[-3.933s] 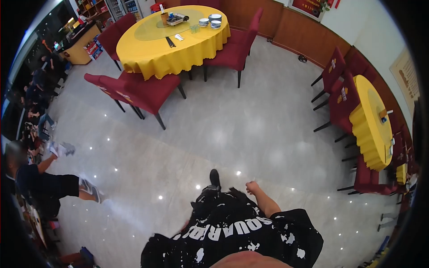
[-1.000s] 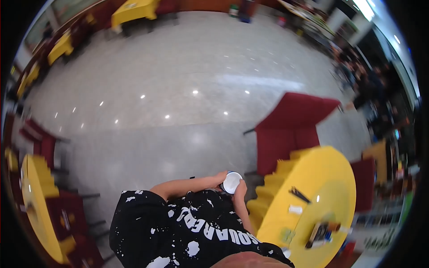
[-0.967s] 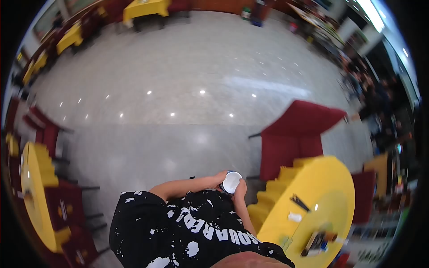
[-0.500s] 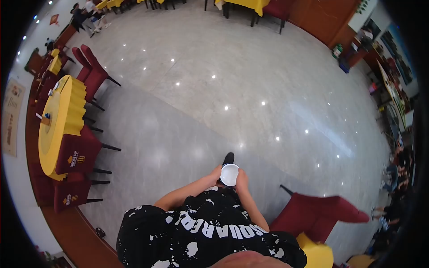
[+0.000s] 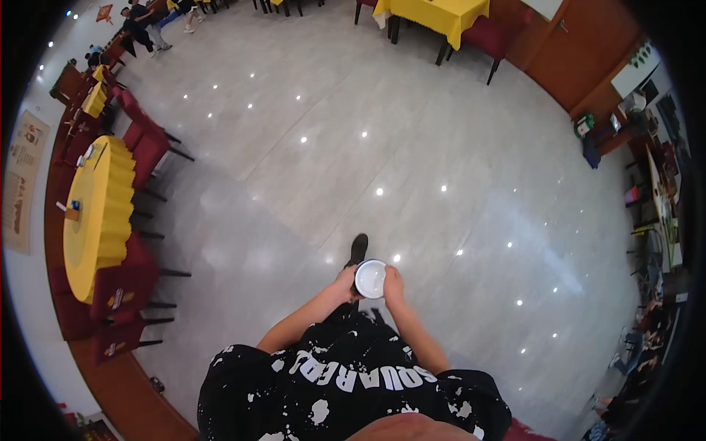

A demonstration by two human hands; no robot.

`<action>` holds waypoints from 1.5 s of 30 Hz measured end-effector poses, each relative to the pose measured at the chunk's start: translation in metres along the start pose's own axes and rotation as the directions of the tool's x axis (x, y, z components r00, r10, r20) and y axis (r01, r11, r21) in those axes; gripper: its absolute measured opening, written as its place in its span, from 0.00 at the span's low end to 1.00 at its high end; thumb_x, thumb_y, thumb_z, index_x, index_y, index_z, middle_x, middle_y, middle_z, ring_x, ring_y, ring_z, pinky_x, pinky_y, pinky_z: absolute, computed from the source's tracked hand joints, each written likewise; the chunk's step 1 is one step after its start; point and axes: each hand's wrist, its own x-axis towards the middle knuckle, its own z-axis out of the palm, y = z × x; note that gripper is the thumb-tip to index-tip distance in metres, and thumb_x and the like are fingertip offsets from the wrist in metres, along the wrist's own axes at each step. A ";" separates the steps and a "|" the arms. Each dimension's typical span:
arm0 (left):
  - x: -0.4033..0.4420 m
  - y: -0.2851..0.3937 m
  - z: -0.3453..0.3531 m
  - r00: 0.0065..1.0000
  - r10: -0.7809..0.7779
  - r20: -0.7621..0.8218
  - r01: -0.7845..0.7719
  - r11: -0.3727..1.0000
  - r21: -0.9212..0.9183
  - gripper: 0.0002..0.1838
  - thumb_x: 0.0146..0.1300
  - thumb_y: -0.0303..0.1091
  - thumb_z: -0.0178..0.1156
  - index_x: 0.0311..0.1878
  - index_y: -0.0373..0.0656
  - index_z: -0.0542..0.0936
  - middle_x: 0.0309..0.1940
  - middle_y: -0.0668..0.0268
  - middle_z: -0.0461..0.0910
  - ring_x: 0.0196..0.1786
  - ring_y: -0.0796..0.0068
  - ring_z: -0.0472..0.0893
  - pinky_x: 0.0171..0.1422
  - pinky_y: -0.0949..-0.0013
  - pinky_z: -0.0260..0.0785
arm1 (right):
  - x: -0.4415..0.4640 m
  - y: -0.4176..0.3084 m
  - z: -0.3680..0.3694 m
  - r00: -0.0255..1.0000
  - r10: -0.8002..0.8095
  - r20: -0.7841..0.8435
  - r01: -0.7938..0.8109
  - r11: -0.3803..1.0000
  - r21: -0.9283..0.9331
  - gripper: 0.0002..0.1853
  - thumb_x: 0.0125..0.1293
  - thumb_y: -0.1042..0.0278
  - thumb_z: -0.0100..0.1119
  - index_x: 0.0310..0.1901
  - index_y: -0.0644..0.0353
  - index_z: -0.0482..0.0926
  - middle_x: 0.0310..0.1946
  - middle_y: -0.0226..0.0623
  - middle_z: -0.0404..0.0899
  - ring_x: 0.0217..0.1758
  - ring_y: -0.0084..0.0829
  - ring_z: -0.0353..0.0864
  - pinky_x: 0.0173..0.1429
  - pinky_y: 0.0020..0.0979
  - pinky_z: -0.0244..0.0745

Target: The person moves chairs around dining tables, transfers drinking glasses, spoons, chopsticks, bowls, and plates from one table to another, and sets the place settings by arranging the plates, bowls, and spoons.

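Observation:
A white bowl (image 5: 370,280) with a dark rim is held in front of my body, its opening facing up toward me. My left hand (image 5: 346,284) grips its left side, and my right hand (image 5: 394,285) is closed on the right side with the thumb near the rim. The bowl's underside and most of my fingertips are hidden. Below the bowl, one black shoe (image 5: 359,246) shows on the floor.
Grey shiny floor (image 5: 412,147) stretches ahead. On the left stands a round table with a yellow cloth (image 5: 110,198) and red chairs (image 5: 125,287). Another yellow-covered table (image 5: 434,18) stands ahead. Two people (image 5: 143,26) are at far left; more people sit along the right.
I have moved forward, with the bowl still in both hands. The red chair at my right has nearly left the view, and the table ahead looks nearer.

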 end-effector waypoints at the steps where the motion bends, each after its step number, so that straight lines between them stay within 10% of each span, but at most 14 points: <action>1: 0.018 0.035 0.012 1.000 -0.004 0.015 0.004 1.000 0.016 0.21 0.73 0.54 0.43 0.56 0.59 0.80 0.53 0.65 0.82 0.56 0.62 0.81 0.56 0.46 0.74 | 0.033 -0.022 0.005 1.000 -0.003 -0.008 0.002 0.999 -0.042 0.26 0.71 0.53 0.47 0.54 0.68 0.81 0.49 0.54 0.83 0.56 0.45 0.81 0.61 0.38 0.72; 10: 0.159 0.335 0.140 0.990 0.043 0.132 -0.058 0.992 0.114 0.23 0.68 0.59 0.49 0.57 0.57 0.79 0.53 0.62 0.81 0.52 0.60 0.81 0.51 0.49 0.78 | 0.324 -0.216 0.003 0.997 -0.036 -0.070 0.045 0.991 0.126 0.24 0.71 0.55 0.49 0.53 0.71 0.80 0.44 0.47 0.84 0.48 0.34 0.82 0.54 0.34 0.74; 18: 0.250 0.581 0.292 0.994 0.040 0.104 -0.066 0.964 0.257 0.21 0.71 0.52 0.48 0.58 0.55 0.78 0.55 0.62 0.79 0.56 0.54 0.80 0.54 0.42 0.77 | 0.567 -0.365 -0.013 0.974 0.016 -0.226 -0.003 0.998 0.058 0.25 0.68 0.51 0.48 0.48 0.67 0.83 0.42 0.53 0.85 0.49 0.45 0.83 0.55 0.39 0.74; 32: 0.439 0.998 0.506 0.982 0.171 0.083 -0.172 0.985 0.012 0.23 0.71 0.55 0.45 0.57 0.53 0.78 0.52 0.60 0.82 0.53 0.55 0.82 0.53 0.39 0.76 | 1.034 -0.654 -0.027 0.996 -0.062 0.066 0.061 0.998 0.018 0.24 0.70 0.53 0.50 0.53 0.66 0.82 0.46 0.47 0.85 0.50 0.37 0.83 0.56 0.35 0.75; 38: 0.524 1.189 0.584 0.990 0.128 0.065 -0.135 0.983 0.123 0.20 0.70 0.52 0.47 0.54 0.53 0.80 0.49 0.61 0.83 0.50 0.57 0.84 0.49 0.42 0.78 | 1.180 -0.795 -0.026 0.999 -0.016 -0.045 0.011 0.996 -0.090 0.27 0.68 0.49 0.49 0.53 0.65 0.82 0.48 0.56 0.84 0.56 0.46 0.82 0.59 0.38 0.74; 45: 0.636 1.376 0.688 0.967 0.097 0.237 -0.169 0.937 0.306 0.21 0.71 0.53 0.47 0.58 0.54 0.77 0.53 0.59 0.79 0.51 0.54 0.82 0.52 0.39 0.78 | 1.375 -0.895 -0.048 0.998 0.025 -0.063 -0.001 0.936 0.353 0.23 0.72 0.55 0.48 0.54 0.68 0.80 0.47 0.44 0.83 0.49 0.34 0.82 0.54 0.36 0.75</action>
